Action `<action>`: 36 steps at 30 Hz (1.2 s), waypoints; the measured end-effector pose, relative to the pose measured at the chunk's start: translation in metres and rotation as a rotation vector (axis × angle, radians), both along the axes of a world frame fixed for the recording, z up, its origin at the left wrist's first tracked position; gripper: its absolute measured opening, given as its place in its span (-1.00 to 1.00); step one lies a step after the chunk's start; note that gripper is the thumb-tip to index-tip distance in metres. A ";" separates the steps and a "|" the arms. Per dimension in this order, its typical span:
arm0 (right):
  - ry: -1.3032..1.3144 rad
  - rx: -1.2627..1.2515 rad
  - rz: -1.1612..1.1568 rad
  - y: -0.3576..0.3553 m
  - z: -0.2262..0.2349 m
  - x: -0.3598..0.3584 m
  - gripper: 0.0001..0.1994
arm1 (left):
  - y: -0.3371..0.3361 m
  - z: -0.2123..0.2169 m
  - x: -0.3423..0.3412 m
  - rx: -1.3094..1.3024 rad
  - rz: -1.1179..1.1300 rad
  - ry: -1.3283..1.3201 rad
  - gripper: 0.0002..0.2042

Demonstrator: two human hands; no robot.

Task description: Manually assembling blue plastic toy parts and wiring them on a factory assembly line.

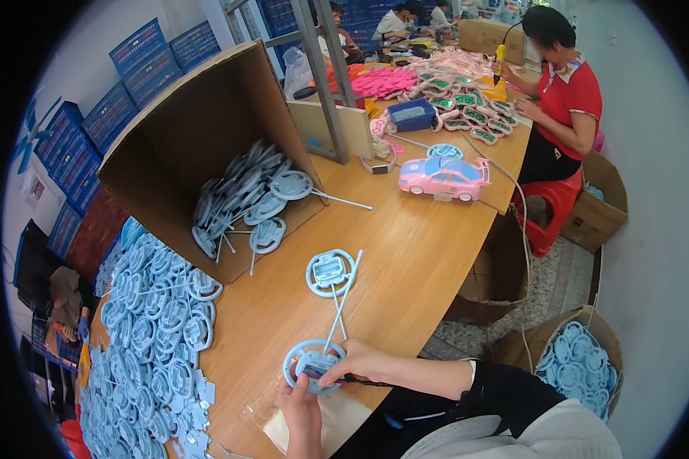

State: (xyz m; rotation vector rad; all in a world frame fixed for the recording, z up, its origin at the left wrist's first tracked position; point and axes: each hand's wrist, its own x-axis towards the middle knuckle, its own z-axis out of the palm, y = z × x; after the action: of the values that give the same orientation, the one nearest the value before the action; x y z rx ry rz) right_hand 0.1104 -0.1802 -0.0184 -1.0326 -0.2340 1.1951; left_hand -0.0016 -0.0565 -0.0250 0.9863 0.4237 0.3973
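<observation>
Near the table's front edge I hold a light blue plastic steering-wheel-shaped part (292, 358) with a rectangular recess in its middle. My left hand (300, 409) grips its lower rim from below, thumb on top. My right hand (362, 362) is closed on its right side, with the thumb over the recess. Whether a small piece sits under that thumb I cannot make out. A thin blue rod reaches up from the held part and crosses the rod of a second blue wheel part (330, 270), lying just beyond. Under my hands is a pale sheet (337, 419).
A large pile of blue wheel parts (149, 329) covers the left. Behind it, a tipped cardboard box (184, 122) holds more. A pink toy car (444, 179) and a blue bin (412, 115) stand farther back. A person in red (574, 96) works at the far right.
</observation>
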 end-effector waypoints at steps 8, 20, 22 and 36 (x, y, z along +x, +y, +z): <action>-0.039 -0.008 0.013 0.009 -0.003 -0.006 -0.58 | 0.001 0.010 0.004 -0.042 -0.046 0.008 -0.64; -0.111 -0.155 -0.003 0.007 0.012 -0.010 -0.70 | 0.007 0.005 0.004 -0.110 -0.044 0.067 -0.60; -0.061 -0.160 -0.001 0.008 0.010 -0.008 -0.73 | 0.006 0.005 0.005 -0.110 -0.057 0.067 -0.61; -0.065 -0.208 0.050 0.008 0.008 -0.001 -0.73 | 0.005 0.005 0.005 -0.123 -0.041 0.107 -0.64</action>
State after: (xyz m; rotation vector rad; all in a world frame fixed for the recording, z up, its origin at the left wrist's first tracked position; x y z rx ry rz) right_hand 0.1096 -0.1717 -0.0108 -1.2540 -0.1902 1.2513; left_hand 0.0035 -0.0520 -0.0201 0.8974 0.5180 0.2785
